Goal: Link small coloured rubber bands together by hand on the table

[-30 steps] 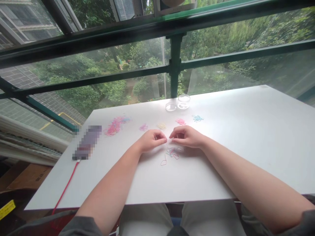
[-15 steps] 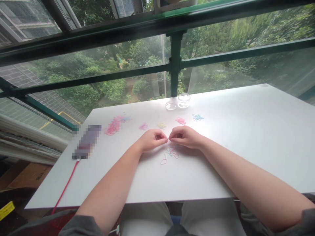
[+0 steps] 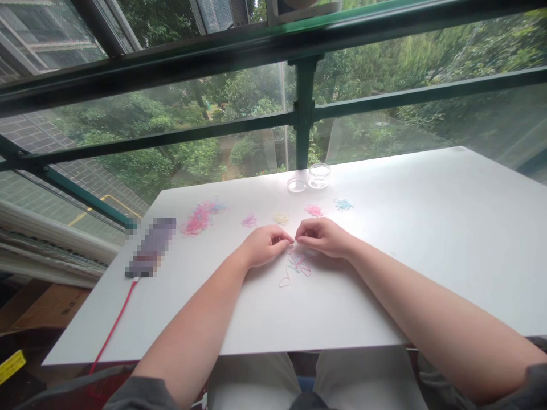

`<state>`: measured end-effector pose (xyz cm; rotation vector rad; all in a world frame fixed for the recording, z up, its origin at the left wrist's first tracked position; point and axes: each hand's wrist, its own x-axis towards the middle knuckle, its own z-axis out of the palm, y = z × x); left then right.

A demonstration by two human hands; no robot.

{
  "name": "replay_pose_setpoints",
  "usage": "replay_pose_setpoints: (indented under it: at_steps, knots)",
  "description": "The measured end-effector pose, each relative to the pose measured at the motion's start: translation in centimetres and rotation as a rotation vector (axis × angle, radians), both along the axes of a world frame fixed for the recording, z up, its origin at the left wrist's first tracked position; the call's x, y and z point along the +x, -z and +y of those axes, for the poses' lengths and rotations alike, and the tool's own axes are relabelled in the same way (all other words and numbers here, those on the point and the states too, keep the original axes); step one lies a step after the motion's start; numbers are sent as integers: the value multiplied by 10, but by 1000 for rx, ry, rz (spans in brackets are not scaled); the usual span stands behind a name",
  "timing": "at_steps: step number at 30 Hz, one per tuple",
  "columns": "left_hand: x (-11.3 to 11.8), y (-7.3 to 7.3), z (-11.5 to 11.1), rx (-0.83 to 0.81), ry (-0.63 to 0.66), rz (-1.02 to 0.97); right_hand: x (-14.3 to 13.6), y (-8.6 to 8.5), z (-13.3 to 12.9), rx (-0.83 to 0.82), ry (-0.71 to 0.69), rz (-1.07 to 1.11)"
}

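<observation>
My left hand [image 3: 267, 246] and my right hand [image 3: 325, 236] face each other over the white table, fingertips almost touching. Both are closed in a pinch on a thin rubber band, most of which the fingers hide. Just below the fingertips lies a loose cluster of pink and bluish rubber bands [image 3: 300, 263], with one pinkish loop [image 3: 284, 282] stretching toward me. Beyond the hands sit small sorted heaps: purple bands [image 3: 249, 220], yellow bands [image 3: 281, 218], pink bands [image 3: 313, 210] and blue bands [image 3: 343, 204].
A larger mixed heap of bands [image 3: 200, 219] lies at the left, near a blurred-out phone [image 3: 151, 247] with a red cable [image 3: 113, 324]. A clear round jar [image 3: 319, 176] and its lid [image 3: 296, 185] stand at the table's far edge, before the window.
My fingertips have shifted slightly to the right and a little up, and the right hand's pinch has drawn a bit away from the left. The heaps stay where they were.
</observation>
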<state>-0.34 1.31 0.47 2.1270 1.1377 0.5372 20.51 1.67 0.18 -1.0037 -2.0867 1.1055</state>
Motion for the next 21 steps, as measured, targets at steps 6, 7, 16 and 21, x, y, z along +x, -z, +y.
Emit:
replay_pose_setpoints:
  at_steps: [6, 7, 16, 21]
  knots:
    - [0, -5, -4, -45, 89, 12, 1, 1, 2, -31, 18, 52]
    - [0, -5, -3, -60, 97, 1, 1, 2, 2, -38, 18, 55]
    - [-3, 1, 3, -28, -41, -159, 1, 2, 3, -57, 20, 51]
    - [4, -1, -2, -1, -29, -109, -1, 1, 2, -43, 24, 51]
